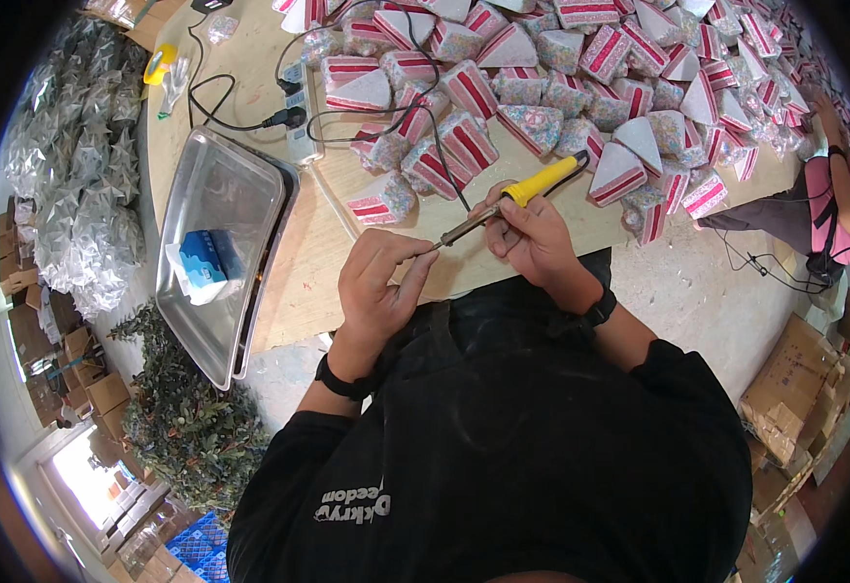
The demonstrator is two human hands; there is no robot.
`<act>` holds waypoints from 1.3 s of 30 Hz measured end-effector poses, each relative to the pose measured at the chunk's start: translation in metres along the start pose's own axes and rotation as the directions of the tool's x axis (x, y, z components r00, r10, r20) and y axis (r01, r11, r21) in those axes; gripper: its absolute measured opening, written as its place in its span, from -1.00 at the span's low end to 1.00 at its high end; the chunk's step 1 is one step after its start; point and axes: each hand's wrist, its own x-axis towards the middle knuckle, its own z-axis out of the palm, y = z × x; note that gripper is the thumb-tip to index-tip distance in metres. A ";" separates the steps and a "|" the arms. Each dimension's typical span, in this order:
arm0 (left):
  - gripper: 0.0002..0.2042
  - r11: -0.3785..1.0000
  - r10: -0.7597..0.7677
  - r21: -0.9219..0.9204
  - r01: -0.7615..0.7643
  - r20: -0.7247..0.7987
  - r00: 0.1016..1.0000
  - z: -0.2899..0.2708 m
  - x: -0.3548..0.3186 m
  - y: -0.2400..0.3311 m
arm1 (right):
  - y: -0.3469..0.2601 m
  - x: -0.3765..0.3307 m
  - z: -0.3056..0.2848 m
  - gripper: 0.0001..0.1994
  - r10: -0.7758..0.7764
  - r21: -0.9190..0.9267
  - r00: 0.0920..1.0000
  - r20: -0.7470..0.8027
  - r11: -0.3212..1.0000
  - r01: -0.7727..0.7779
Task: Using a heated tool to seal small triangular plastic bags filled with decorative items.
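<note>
So, soldering iron (512, 199) gripped in right hand (534, 238).
Left hand (376, 287) pinches something at the tip, too small to identify.

Metal tray (213, 194), blue box (202, 255) inside; cake-slice pile (561, 68).

Black long-sleeved cotton top, sleeves pushed up the forearms; white printed lettering on the chest. Black band on the wrist of the left hand (374, 291); black wristwatch strap behind the right hand (534, 238).
</note>
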 end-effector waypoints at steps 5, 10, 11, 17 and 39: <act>-0.87 1.000 -0.017 -0.014 0.017 0.002 1.000 0.001 0.001 0.001 | 0.000 0.000 -0.001 -0.81 -0.010 0.014 1.000 0.014 1.000 0.010; -0.88 1.000 -0.004 -0.009 0.004 0.007 1.000 0.000 0.001 0.002 | 0.001 -0.001 0.000 -0.82 -0.007 0.011 1.000 -0.003 1.000 0.007; -0.88 1.000 -0.008 -0.010 0.008 0.002 1.000 0.000 0.001 0.002 | 0.001 -0.001 0.000 -0.82 -0.007 0.011 1.000 -0.003 1.000 0.007; -0.87 1.000 -0.017 -0.004 0.017 0.010 1.000 0.000 0.000 0.002 | 0.001 -0.001 0.000 -0.82 -0.006 0.014 1.000 0.003 1.000 0.006; -0.75 0.992 -0.120 -0.029 0.123 0.084 0.989 -0.001 0.001 0.015 | -0.004 -0.003 0.002 -0.79 0.015 -0.002 0.997 0.072 1.000 -0.014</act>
